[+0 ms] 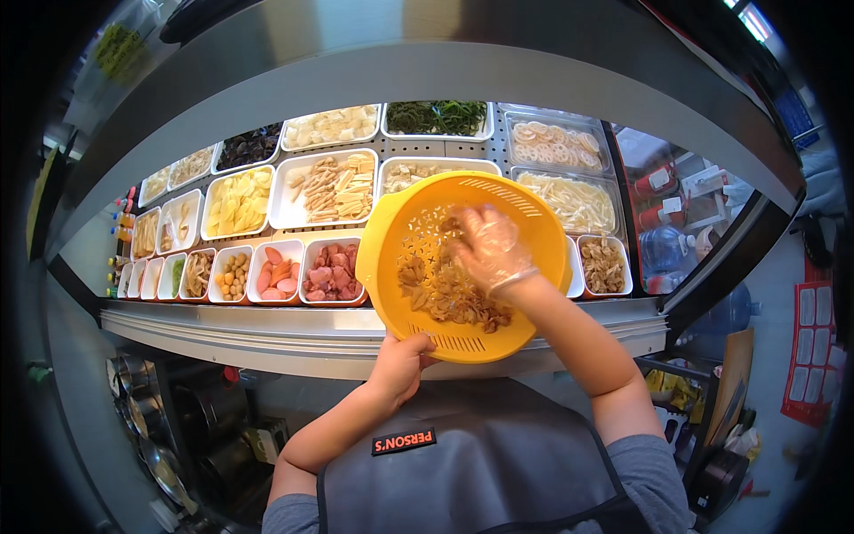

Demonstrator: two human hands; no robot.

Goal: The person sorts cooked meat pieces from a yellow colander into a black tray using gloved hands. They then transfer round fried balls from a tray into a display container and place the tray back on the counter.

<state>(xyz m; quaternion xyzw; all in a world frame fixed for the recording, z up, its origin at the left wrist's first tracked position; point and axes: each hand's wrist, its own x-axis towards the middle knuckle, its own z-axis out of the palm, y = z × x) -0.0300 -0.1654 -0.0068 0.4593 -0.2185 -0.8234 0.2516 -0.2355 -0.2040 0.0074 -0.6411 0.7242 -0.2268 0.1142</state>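
Observation:
A yellow plastic colander (547, 247) is tilted in front of the display counter, over the front row of trays. My bare left hand (400, 364) grips its near rim. Inside it lie pieces of brown wood-ear-like fungus (460, 304), mostly on the near side of the slotted bottom. My right hand (494, 250), in a clear plastic glove, is down in the colander with its fingers bent at the brown pieces; whether it holds any, I cannot tell. A white tray of similar brown food (602, 265) stands to the right of the colander.
White trays hold pink meat pieces (331, 272), sliced sausage (277, 274), balls (233, 275), potato slices (240, 202), tofu-skin sticks (337, 187) and dark greens (437, 118). Clear boxes with lotus root slices (555, 145) and pale strips (570, 203) stand at right. The counter's metal front edge (267, 327) runs below.

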